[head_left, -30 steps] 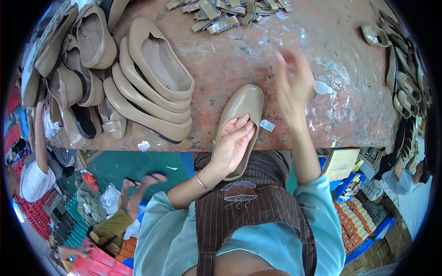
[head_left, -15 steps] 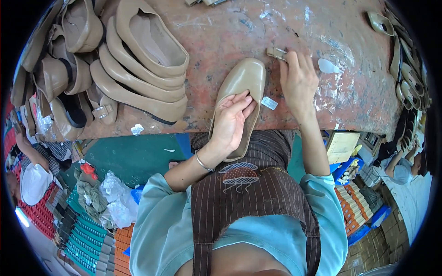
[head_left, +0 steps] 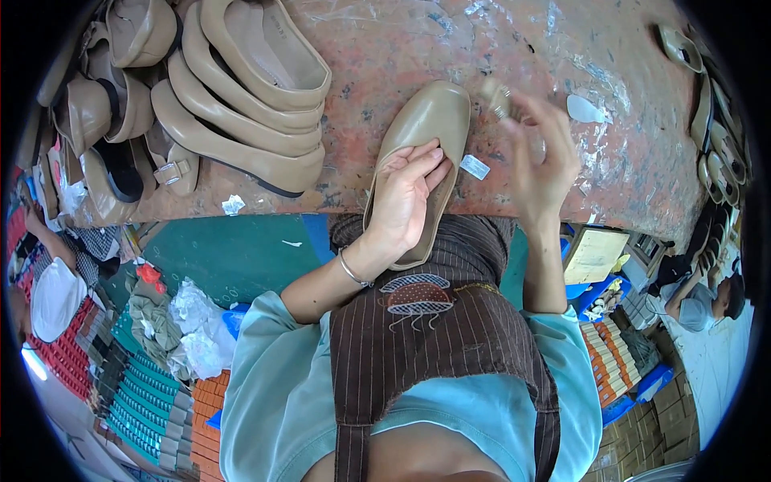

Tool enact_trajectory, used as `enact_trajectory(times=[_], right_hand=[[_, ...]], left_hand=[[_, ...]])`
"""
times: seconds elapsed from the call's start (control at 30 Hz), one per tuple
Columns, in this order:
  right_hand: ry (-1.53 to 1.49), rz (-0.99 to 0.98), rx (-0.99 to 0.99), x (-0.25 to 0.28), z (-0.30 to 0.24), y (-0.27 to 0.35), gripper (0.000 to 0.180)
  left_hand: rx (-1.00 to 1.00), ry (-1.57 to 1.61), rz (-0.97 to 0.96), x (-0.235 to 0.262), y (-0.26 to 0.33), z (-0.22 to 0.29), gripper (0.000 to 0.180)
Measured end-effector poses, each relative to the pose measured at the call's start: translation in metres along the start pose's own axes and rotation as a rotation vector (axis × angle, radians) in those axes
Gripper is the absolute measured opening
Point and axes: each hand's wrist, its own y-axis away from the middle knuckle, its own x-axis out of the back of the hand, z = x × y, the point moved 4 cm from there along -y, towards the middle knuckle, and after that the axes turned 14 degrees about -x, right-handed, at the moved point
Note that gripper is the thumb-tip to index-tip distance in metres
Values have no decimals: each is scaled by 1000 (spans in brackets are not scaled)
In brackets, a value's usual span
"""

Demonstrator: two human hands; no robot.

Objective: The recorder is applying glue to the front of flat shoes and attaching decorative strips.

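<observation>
A beige flat shoe (head_left: pixel 426 128) lies toe-away on the worn reddish bench (head_left: pixel 450 40), its heel hanging over the near edge. My left hand (head_left: pixel 405 197) grips it across the opening, fingers inside. My right hand (head_left: pixel 536 157) is raised just right of the shoe, blurred, pinching a small beige metal-tipped piece (head_left: pixel 498 95) between its fingertips. A small white tag (head_left: pixel 475 167) lies on the bench between both hands.
A stack of beige shoes (head_left: pixel 241 88) fills the bench's left part, with more shoes (head_left: pixel 104 136) and a buckle strap at the far left. Strap pieces (head_left: pixel 711 136) line the right edge. A white scrap (head_left: pixel 582 108) lies right. Coloured boxes sit on the floor; another person (head_left: pixel 707 301) sits lower right.
My right hand reached to the far bench, picked up a small beige piece, and has come back toward the shoe. My left hand stays on the shoe.
</observation>
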Motion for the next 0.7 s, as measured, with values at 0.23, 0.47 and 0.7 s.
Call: enact_trajectory(times=[0.23,0.47,0.7], right_hand=[[-18,-115,119,-26,-19,21,32],[20,-115,150,-33,-21,24,33],[-68,-116,6,-35,-18,24,33]], left_hand=[[4,-22,-7,-13,0,4,16],[-2,21,-58,-11,0,3,15],[18,36,-48,-10,-2,4,14]])
